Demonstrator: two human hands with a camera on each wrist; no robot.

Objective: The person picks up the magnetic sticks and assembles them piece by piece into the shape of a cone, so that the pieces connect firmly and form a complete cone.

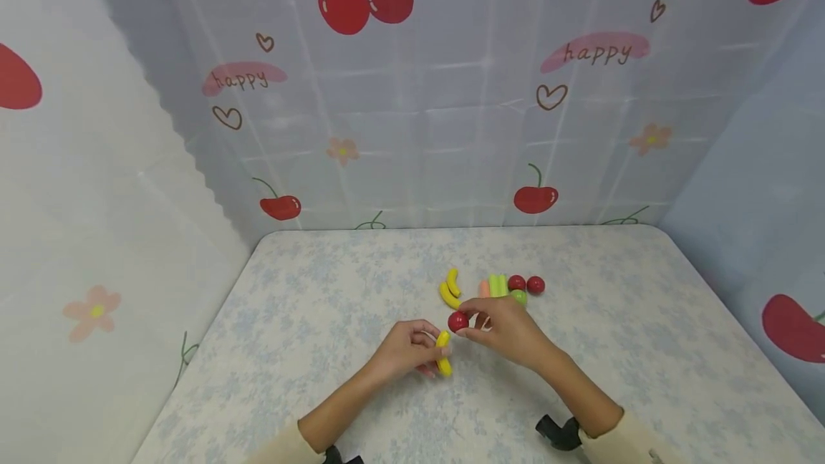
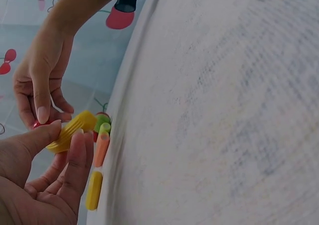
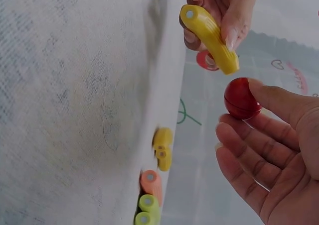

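My left hand point(image 1: 404, 351) pinches a yellow toy banana point(image 1: 443, 365) between thumb and fingers, held close over the table. In the right wrist view this banana point(image 3: 207, 31) shows a pale round spot at one end. Opposite it, my right hand point(image 1: 510, 329) grips a glossy red ball point(image 1: 458, 321) between thumb and fingertips. The ball point(image 3: 241, 99) sits right by the banana's lower tip in that view. Two more yellow toy bananas point(image 1: 450, 295) lie on the table just beyond the hands.
Behind my right hand lie an orange-pink piece point(image 1: 484, 288), light green sticks point(image 1: 498, 285), a green ball point(image 1: 518, 297) and two red balls point(image 1: 536, 285). The patterned table point(image 1: 309, 292) ends at a printed curtain point(image 1: 438, 163). Dark wrist mounts point(image 1: 558, 432) sit at both sleeves.
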